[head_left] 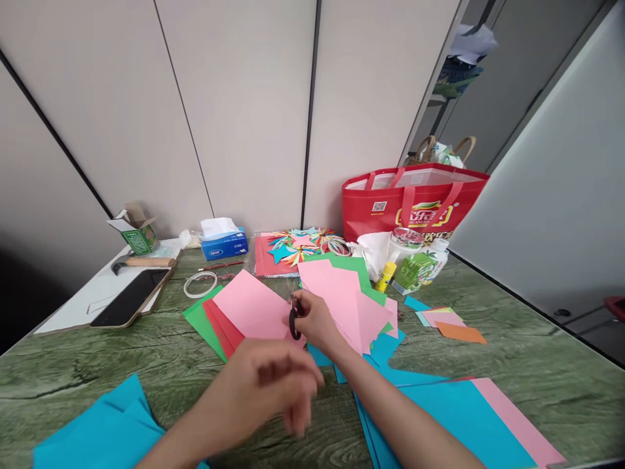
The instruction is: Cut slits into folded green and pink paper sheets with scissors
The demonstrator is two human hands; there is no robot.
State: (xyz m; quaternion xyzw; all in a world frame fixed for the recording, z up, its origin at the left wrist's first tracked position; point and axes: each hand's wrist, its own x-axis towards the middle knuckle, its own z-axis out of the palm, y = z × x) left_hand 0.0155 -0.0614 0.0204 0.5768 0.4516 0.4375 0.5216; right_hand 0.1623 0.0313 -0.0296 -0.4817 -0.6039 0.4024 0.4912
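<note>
My right hand (315, 320) reaches forward over the paper pile and is closed around the black handles of a pair of scissors (294, 321), beside a pink sheet (250, 307). More pink sheets (344, 296) fan out to its right over green paper (352, 266). My left hand (276, 387) hovers nearer to me above the table. It is blurred by motion, its fingers curl downward, and I cannot see anything in it.
Blue sheets (102, 430) lie at the front left, and blue and pink sheets (469, 417) at the front right. A phone (129, 298), a tape ring (200, 284), a tissue box (224, 243), a glue stick (385, 276) and a red bag (415, 202) stand further back.
</note>
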